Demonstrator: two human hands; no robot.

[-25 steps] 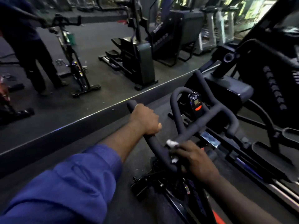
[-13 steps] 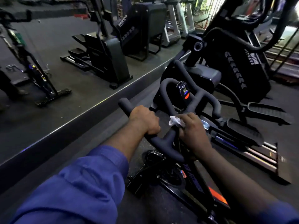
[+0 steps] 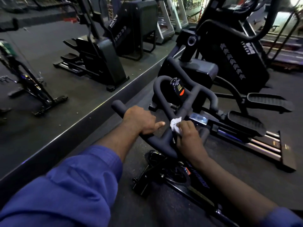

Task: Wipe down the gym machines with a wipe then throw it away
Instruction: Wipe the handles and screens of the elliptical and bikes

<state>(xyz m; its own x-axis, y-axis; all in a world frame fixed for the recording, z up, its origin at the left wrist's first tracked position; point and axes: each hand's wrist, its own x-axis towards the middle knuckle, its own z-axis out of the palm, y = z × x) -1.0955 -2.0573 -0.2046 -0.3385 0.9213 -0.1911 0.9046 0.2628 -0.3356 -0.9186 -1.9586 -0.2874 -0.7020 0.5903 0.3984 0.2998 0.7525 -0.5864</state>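
Note:
A black spin bike stands in front of me, its padded handlebar (image 3: 165,140) curving up to a loop around a small console (image 3: 178,88) with an orange button. My left hand (image 3: 139,122) grips the left bar of the handlebar, thumb pointing right. My right hand (image 3: 188,135) holds a crumpled white wipe (image 3: 175,124) and presses it against the centre stem of the handlebar. The bike's frame and flywheel (image 3: 172,174) show below my hands.
A wall mirror (image 3: 49,63) on the left reflects the gym machines and runs along a low ledge (image 3: 91,112). A black elliptical trainer (image 3: 229,63) with pedals (image 3: 249,123) and rails stands just right of the bike. Dark rubber floor lies around them.
My right hand has slid the wipe up the handlebar stem from its lower bend. My left hand stays on the left bar. My view has swung right.

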